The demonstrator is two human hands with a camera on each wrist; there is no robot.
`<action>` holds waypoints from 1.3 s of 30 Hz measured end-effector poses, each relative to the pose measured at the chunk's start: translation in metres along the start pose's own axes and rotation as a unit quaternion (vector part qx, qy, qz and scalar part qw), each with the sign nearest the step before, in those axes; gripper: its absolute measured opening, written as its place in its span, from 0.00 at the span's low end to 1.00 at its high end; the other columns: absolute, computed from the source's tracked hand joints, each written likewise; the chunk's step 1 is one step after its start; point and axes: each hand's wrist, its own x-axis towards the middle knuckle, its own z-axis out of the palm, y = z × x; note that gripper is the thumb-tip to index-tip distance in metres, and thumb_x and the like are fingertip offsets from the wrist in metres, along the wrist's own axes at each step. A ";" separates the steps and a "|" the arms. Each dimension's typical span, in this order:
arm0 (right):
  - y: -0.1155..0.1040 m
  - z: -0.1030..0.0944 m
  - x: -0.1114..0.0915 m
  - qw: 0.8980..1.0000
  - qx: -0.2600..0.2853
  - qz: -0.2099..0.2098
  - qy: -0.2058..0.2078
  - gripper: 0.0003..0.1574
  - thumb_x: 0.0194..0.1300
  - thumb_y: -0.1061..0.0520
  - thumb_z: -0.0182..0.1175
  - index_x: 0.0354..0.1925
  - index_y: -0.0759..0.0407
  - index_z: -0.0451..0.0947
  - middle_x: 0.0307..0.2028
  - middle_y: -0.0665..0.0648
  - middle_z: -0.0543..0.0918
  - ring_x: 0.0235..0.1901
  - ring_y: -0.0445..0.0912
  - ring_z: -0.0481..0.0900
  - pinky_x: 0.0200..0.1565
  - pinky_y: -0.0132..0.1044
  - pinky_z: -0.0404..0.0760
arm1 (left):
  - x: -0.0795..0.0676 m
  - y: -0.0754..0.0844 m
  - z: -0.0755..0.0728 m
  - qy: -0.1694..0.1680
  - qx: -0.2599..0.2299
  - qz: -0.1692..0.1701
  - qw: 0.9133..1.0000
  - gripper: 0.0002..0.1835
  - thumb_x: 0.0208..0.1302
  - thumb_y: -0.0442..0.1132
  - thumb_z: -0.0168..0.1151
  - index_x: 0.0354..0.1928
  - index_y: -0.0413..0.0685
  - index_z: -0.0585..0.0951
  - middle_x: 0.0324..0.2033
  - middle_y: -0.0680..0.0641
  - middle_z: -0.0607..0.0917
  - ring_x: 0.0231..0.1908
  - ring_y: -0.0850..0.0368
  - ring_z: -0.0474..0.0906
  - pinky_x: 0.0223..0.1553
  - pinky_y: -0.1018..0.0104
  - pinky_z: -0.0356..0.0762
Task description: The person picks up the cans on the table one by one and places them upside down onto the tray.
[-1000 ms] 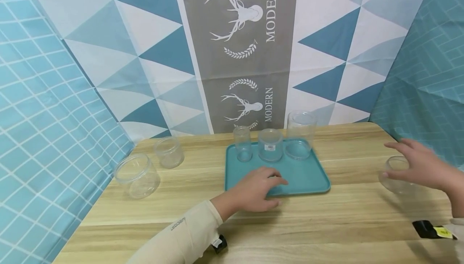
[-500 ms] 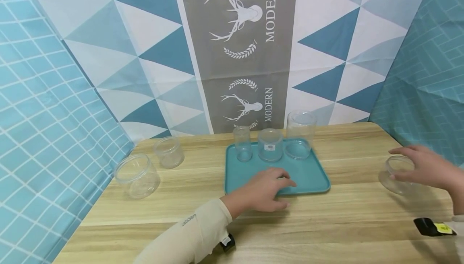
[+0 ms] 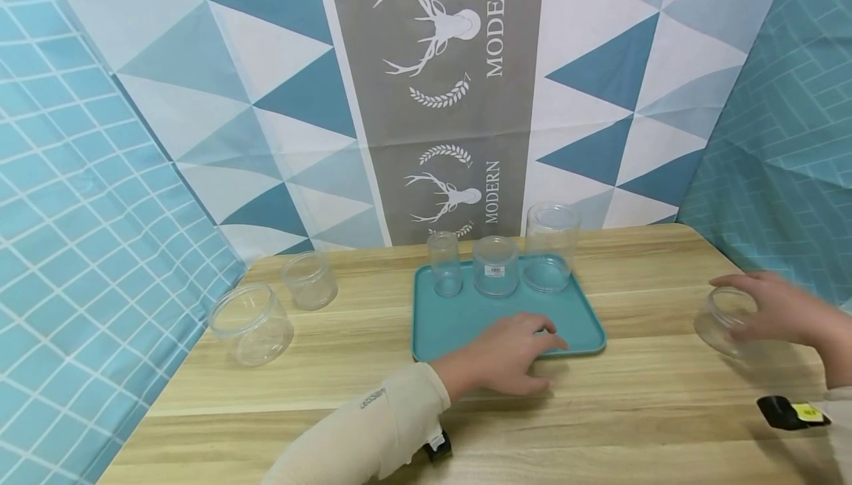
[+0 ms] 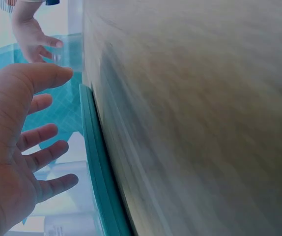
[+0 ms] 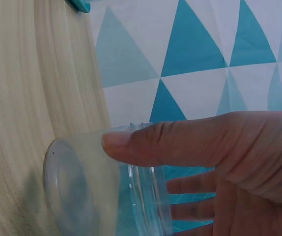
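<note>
At the table's right side, my right hand (image 3: 785, 311) is around a clear jar (image 3: 719, 330) that stands upright on the wood. In the right wrist view, the thumb (image 5: 146, 145) lies across the side of the jar (image 5: 87, 191) just below its rim, and the other fingers pass behind it. My left hand (image 3: 509, 355) hovers over the front edge of a teal tray (image 3: 459, 326), holding nothing, with its fingers spread. Along the tray's back stand a narrow clear jar (image 3: 446, 267), a short labelled jar (image 3: 495, 267) and a tall wide jar (image 3: 552, 248).
Two more clear jars stand at the table's left: a wide one (image 3: 253, 326) and a smaller one (image 3: 310, 282) behind it. Patterned cloth (image 3: 452, 115) hangs behind the table (image 3: 319, 396), with blue tiled cloth (image 3: 86, 248) on the left.
My left hand has slid rightward along the tray's front edge. The right hand has closed in on the clear jar, thumb and fingers now around it. The jars have not moved.
</note>
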 end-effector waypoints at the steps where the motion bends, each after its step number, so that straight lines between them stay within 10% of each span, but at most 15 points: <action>1: 0.000 0.000 0.000 1.000 -0.001 0.001 -0.002 0.50 0.38 0.57 0.78 0.56 0.77 0.69 0.51 0.86 0.67 0.49 0.77 0.64 0.39 0.64 0.75 | 0.002 0.001 0.000 -0.001 0.000 0.000 1.000 0.28 0.59 0.55 0.66 0.61 0.58 0.77 0.57 0.51 0.75 0.56 0.58 0.72 0.55 0.68 0.71; 11: -0.002 -0.001 0.002 1.000 0.000 -0.004 -0.012 0.48 0.37 0.60 0.78 0.55 0.78 0.70 0.46 0.81 0.75 0.44 0.72 0.74 0.32 0.49 0.76 | 0.015 0.007 0.003 0.004 -0.001 -0.004 1.000 0.27 0.60 0.54 0.65 0.62 0.60 0.77 0.58 0.51 0.75 0.56 0.59 0.71 0.56 0.71 0.69; 28: -0.004 0.002 -0.001 1.000 0.008 -0.019 0.015 0.49 0.37 0.57 0.79 0.56 0.76 0.71 0.47 0.79 0.77 0.45 0.72 0.74 0.35 0.54 0.79 | 0.036 0.014 0.008 0.040 -0.074 -0.029 0.996 0.23 0.61 0.49 0.65 0.59 0.59 0.79 0.54 0.56 0.75 0.54 0.68 0.69 0.52 0.82 0.65; 39: -0.026 -0.005 -0.003 0.999 -0.010 -0.034 0.037 0.48 0.37 0.55 0.79 0.55 0.72 0.73 0.47 0.76 0.77 0.46 0.72 0.74 0.38 0.59 0.78 | 0.043 0.019 0.004 0.085 -0.243 -0.122 0.958 0.18 0.62 0.46 0.66 0.54 0.53 0.82 0.51 0.58 0.76 0.49 0.70 0.72 0.45 0.85 0.66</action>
